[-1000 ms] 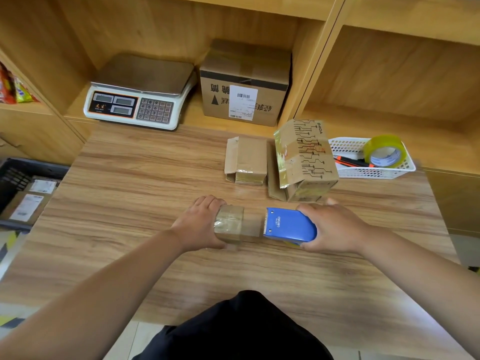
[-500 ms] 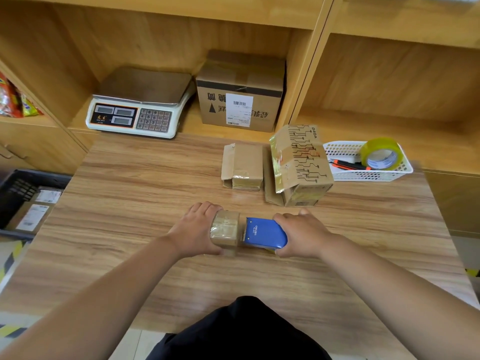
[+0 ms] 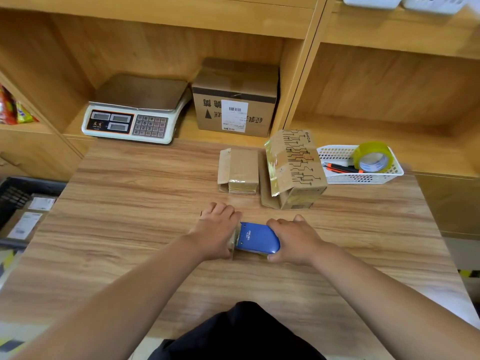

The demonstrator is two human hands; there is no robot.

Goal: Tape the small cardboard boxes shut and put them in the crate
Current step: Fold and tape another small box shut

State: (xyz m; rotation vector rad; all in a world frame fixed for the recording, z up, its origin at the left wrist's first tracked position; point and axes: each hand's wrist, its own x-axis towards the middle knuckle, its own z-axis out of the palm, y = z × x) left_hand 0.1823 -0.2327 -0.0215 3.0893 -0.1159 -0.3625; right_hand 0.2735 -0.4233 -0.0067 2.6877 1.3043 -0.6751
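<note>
Small cardboard box (image 3: 232, 246) sits on the table (image 3: 130, 229), nearly hidden under my left hand (image 3: 217, 229), fingers curled over it and pinning it down. My right hand (image 3: 294, 240) is clamped round the blue tape dispenser (image 3: 258, 237), its toothed edge right against the box. A plain box (image 3: 240, 167) and a printed box (image 3: 296, 165) stand behind, and the black crate (image 3: 15, 196) sits off the table's left edge.

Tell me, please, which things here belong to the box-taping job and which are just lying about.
In the job: small box gripped by left hand, blue tape dispenser in right hand, plain box and printed box behind, black crate.
Lying about: scale, labelled carton, white basket, tape roll, snack packets.
</note>
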